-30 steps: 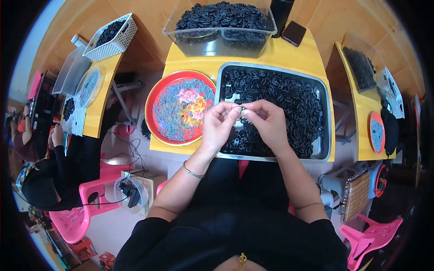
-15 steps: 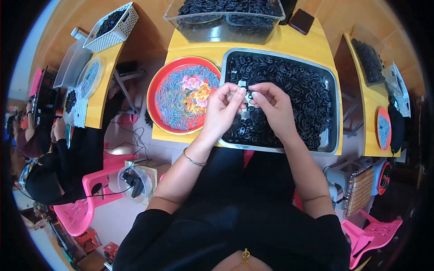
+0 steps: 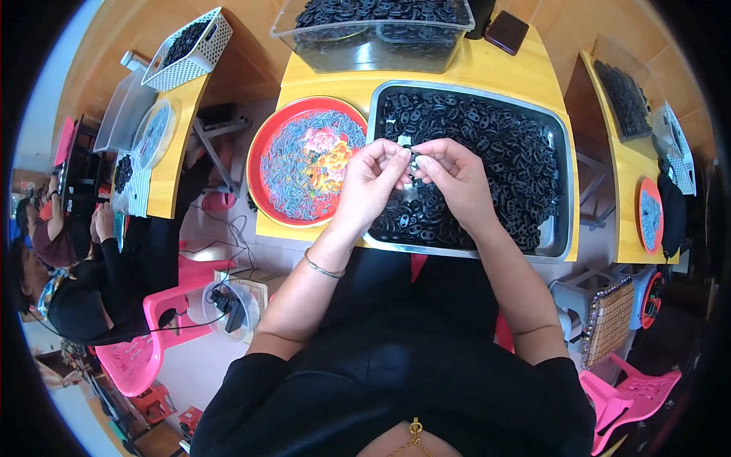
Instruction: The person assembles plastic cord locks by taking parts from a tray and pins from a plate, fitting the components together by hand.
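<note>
Over the left part of a metal tray (image 3: 565, 190), my two hands meet in a pinch. My left hand (image 3: 371, 179) is closed, its thumb and forefinger pressed against one side of a small black piece (image 3: 413, 161). My right hand (image 3: 458, 181) pinches the same piece from the other side. Fingers cover most of it. Many black oval pieces with two holes (image 3: 502, 145) fill the tray. Left of it sits a round red tray (image 3: 260, 145) with a flower print, strewn with small grey-blue pins (image 3: 293, 164).
A clear plastic bin (image 3: 373, 49) of black pieces stands at the back of the yellow table (image 3: 327, 84), with a dark wallet-like case (image 3: 506, 33) to its right. At the left, a person in black (image 3: 84, 305) sits by another table. Pink chairs (image 3: 137, 362) stand nearby.
My fingertips have drawn slightly closer together around the small black piece. The whole view has shifted a little; the trays look unchanged.
</note>
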Tool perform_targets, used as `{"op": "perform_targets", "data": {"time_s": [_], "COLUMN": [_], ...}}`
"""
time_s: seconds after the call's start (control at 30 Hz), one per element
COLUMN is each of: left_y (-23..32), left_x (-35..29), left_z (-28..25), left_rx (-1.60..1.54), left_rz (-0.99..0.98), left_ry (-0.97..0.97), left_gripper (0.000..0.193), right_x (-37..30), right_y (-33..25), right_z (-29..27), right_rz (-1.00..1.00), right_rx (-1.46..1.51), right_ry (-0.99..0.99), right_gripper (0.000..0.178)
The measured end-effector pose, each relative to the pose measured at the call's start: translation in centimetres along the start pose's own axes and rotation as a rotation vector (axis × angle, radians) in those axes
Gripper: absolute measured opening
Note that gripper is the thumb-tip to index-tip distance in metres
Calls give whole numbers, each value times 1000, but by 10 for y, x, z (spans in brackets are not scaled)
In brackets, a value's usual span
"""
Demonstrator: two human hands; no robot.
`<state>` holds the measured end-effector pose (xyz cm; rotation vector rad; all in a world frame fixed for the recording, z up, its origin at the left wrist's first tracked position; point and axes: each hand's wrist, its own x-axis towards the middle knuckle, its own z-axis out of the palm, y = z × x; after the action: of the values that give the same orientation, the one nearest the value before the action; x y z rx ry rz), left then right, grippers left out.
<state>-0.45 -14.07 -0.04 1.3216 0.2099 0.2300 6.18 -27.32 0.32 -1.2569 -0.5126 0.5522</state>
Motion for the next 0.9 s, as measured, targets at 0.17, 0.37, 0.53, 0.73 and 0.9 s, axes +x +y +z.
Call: {"op": "perform_targets", "data": {"time_s": [0.17, 0.37, 0.53, 0.73, 0.9], "left_y": [2, 3, -2, 1, 1], "left_x": [0, -3, -8, -9, -10], "left_z": [-2, 3, 12, 7, -2], "left_rx": [84, 38, -150, -46, -64], "left_rz": [57, 60, 146, 155, 74], "left_ry": [-11, 14, 5, 57, -3], "left_gripper": [6, 5, 14, 11, 10], "right_x": [0, -1, -2, -4, -2], "right_y": [-1, 0, 4, 1, -5], "right_z": [-3, -3, 0, -2, 0], "right_rz": [78, 112, 102, 71, -135], "right_rx": [15, 180, 181, 51, -120], "right_ry": [17, 0, 37, 12, 27], "right_gripper": [13, 18, 17, 12, 14]}}
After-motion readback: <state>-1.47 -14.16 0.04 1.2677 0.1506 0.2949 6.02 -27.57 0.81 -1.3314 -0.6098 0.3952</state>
